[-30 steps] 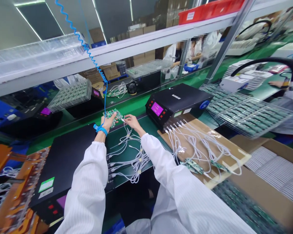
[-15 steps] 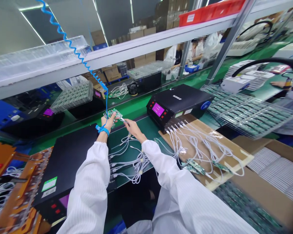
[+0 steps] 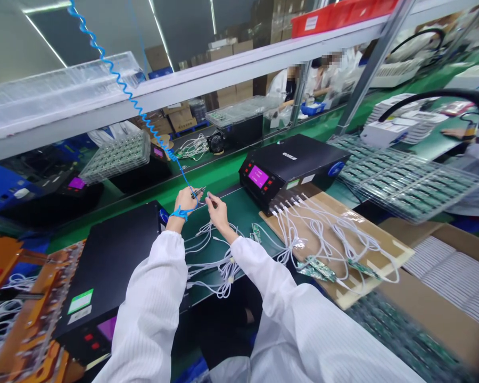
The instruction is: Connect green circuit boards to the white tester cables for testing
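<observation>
gripping a circuit board point(image 3: 198, 192) in the closed left hand point(image 3: 186, 202) and pinching the right hand point(image 3: 217, 211) closed just beside it, contents too small to tell.

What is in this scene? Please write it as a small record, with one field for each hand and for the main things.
left hand: holds a circuit board, seen nearly edge-on
right hand: fingertips beside the board; grip too small to tell
left wrist: blue strap
right device: black, purple screen lit, white cables at its front
left device: black, beside the left sleeve
far right: clear trays with green boards
</observation>
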Motion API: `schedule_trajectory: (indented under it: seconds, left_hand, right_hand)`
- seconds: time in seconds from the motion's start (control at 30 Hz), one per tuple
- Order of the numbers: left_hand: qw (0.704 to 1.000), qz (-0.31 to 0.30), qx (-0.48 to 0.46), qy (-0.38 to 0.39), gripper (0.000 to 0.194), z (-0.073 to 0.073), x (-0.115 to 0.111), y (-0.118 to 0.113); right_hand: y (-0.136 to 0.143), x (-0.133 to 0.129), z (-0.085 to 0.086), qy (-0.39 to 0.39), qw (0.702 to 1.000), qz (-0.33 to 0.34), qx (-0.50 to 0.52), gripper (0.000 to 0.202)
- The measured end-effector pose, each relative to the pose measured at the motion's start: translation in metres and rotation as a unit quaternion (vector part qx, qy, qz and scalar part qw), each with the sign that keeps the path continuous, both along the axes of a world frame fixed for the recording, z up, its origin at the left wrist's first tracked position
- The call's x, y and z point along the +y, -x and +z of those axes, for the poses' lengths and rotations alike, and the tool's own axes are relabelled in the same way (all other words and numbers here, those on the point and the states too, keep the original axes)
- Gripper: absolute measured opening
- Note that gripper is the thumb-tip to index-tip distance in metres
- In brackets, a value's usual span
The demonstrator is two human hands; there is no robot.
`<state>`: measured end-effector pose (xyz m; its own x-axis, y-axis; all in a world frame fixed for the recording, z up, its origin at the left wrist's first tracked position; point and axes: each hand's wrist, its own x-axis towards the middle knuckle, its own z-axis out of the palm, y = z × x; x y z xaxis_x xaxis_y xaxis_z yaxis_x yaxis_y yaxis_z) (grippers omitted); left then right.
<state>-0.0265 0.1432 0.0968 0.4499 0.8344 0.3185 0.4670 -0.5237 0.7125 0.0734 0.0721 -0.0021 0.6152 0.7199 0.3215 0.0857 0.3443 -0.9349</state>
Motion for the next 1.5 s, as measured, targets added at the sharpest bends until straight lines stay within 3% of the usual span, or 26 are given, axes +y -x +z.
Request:
schedule_trajectory:
  seconds: [0.43,0.93,1.27,1.5]
  left_hand:
    - [0.988,-0.03,0.135,-0.068,0.03,-0.004,0.008,0.001]
    - [0.967,-0.03,0.225,-0.119,0.025,-0.006,0.01,0.001]
    - [0.949,-0.033,0.286,-0.129,0.02,-0.008,0.004,-0.009]
    - [0.945,-0.009,0.295,-0.139,0.025,-0.002,-0.002,-0.009]
  right_hand:
    - [0.006,0.009,0.006,-0.026,0.997,-0.075,0.001,0.034]
    - [0.006,0.027,0.001,-0.057,0.995,-0.048,0.069,0.029]
    - [-0.003,0.028,-0.004,-0.018,0.997,-0.074,0.012,0.025]
    - [-0.006,0.029,0.005,-0.014,0.995,-0.026,0.097,0.02]
